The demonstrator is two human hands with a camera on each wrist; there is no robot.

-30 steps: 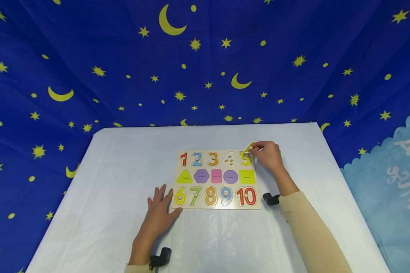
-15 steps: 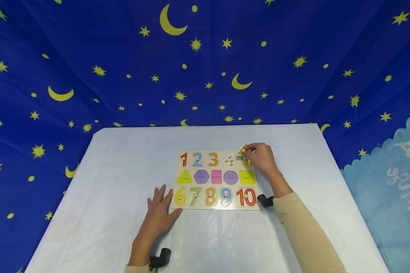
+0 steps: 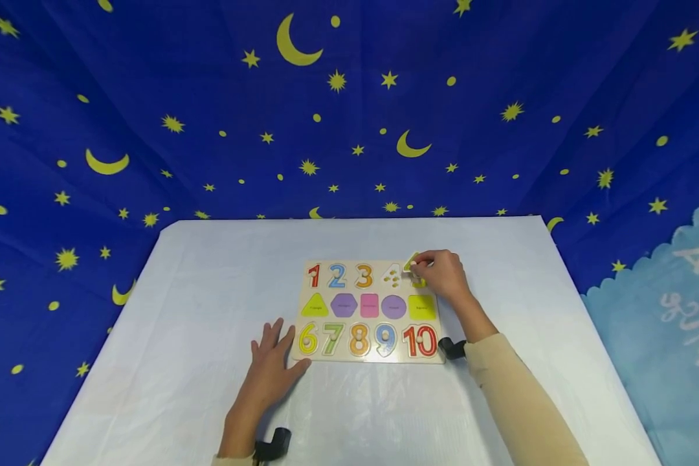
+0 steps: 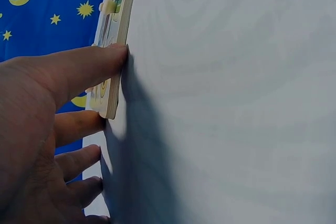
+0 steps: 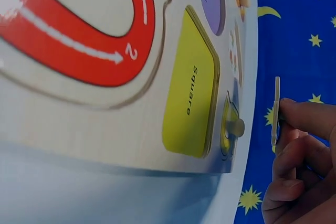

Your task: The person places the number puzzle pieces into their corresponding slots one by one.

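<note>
Since the earlier head frames, I log my right hand (image 3: 443, 275) shifted leftward from off the board's far right corner to above the 5, carrying its piece along; my left hand (image 3: 274, 362) has stayed put.

Item 1: yellow-green wooden number piece (image 3: 410, 262), thin and flat. It is pinched between thumb and fingertips of the right hand, lifted clear of the board and tilted, above the top row, between the vacant 4 recess (image 3: 392, 276) and the yellow 5 piece (image 3: 419, 282). The right wrist view shows it edge-on (image 5: 275, 111), apart from the board surface.

Item 2: pale wooden number-and-shape puzzle board (image 3: 368, 311), flat on the worktop. Top row 1, 2, 3, the vacant 4 recess, 5; middle row of shapes, including the yellow square piece (image 3: 422, 307); bottom row 6 to 10.

Item 3: left hand, fingers straight and spread, palm down on the worktop, thumb and forefinger touching the board's near left corner (image 4: 107, 109). It grips nothing.

Item 4: white-covered worktop (image 3: 210, 291).

Item 5: dark blue backdrop cloth with yellow moons and stars (image 3: 151, 97), behind and to both sides.
</note>
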